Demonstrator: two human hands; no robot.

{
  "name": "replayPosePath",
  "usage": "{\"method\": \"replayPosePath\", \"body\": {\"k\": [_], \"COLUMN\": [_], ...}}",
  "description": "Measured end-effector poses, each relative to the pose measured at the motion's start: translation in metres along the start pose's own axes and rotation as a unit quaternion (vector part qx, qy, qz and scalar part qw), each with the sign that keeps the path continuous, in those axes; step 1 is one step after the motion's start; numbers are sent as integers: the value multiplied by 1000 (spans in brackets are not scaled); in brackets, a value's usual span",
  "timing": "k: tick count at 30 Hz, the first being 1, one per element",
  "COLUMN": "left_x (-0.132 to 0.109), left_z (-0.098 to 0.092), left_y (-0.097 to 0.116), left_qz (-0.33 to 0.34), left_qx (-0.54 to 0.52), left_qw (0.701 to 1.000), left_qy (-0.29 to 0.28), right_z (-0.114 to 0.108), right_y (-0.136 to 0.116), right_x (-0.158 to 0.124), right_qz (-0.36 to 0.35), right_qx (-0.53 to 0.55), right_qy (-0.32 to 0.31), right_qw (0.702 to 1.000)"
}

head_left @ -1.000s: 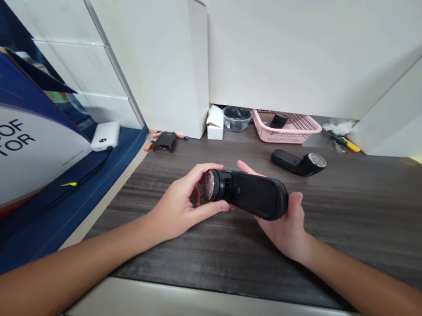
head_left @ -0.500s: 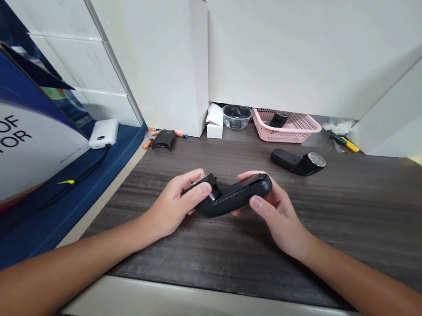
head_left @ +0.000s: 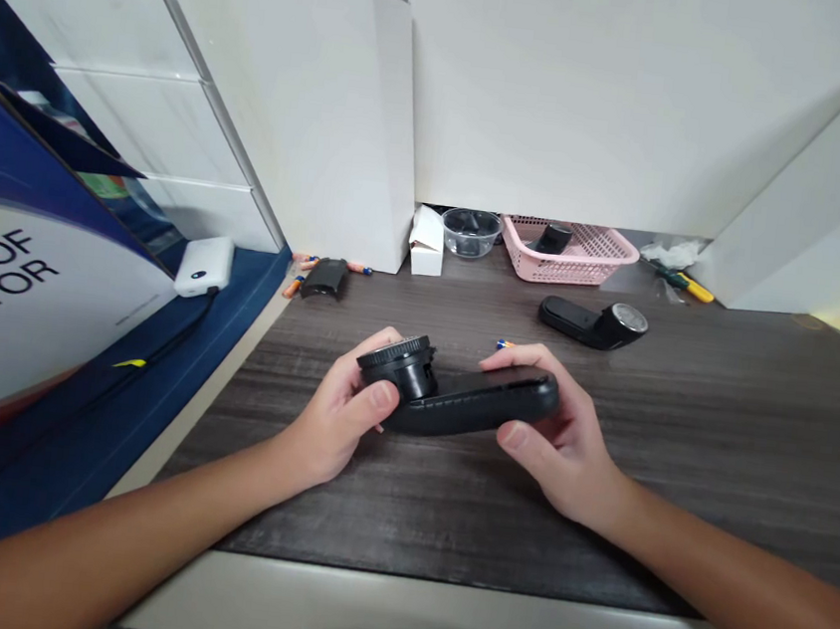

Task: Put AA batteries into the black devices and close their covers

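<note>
My hands hold a black handheld lint shaver [head_left: 475, 402] over the dark wood-grain table [head_left: 711, 465]. My left hand [head_left: 339, 411] grips its round ribbed head [head_left: 396, 365], which tilts up at the left end. My right hand [head_left: 557, 439] wraps the long curved body from the far end. Whether head and body are joined is hidden by my fingers. A matching black shaver [head_left: 591, 323] with a clear round head lies on the table farther back. A small battery [head_left: 505, 343] lies just beyond my hands.
Against the white back wall stand a pink plastic basket [head_left: 565, 255] holding a black piece, a glass bowl [head_left: 470, 233] and a small white box [head_left: 426, 242]. A black shell [head_left: 325, 278] lies among loose batteries. A white power bank [head_left: 204, 267] rests on a blue surface at left.
The shaver has turned in my hands, and its round head now tilts upward at the left. A small battery now shows on the table beyond my hands.
</note>
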State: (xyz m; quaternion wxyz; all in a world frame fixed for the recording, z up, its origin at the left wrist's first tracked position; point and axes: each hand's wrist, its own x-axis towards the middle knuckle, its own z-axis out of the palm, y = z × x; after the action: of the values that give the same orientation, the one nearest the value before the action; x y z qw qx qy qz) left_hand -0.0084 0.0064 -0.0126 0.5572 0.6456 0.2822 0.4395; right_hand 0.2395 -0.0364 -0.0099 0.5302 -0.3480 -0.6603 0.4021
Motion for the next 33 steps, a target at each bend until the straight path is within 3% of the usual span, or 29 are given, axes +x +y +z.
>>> {"method": "replayPosePath", "body": {"k": [5, 13, 19, 25, 33], "left_x": [-1, -3, 3, 10, 18], "left_z": [1, 0, -2, -1, -12], "left_y": [5, 9, 1, -1, 8], "left_qz": [30, 22, 13, -112, -53], "left_qx": [-4, 33, 32, 38, 171], "left_qw": [999, 999, 999, 993, 983], "left_qy": [29, 37, 40, 1, -42], "right_z": [-2, 0, -1, 6, 9], "right_y": [-3, -5, 3, 28, 43], "right_x": [-5, -4, -4, 1, 12], "right_qz": [-27, -44, 6, 99, 158], "right_qx": [-56, -59, -50, 39, 152], "right_qy": [-33, -43, -36, -9, 23], "right_qw": [997, 996, 998, 994, 975]}}
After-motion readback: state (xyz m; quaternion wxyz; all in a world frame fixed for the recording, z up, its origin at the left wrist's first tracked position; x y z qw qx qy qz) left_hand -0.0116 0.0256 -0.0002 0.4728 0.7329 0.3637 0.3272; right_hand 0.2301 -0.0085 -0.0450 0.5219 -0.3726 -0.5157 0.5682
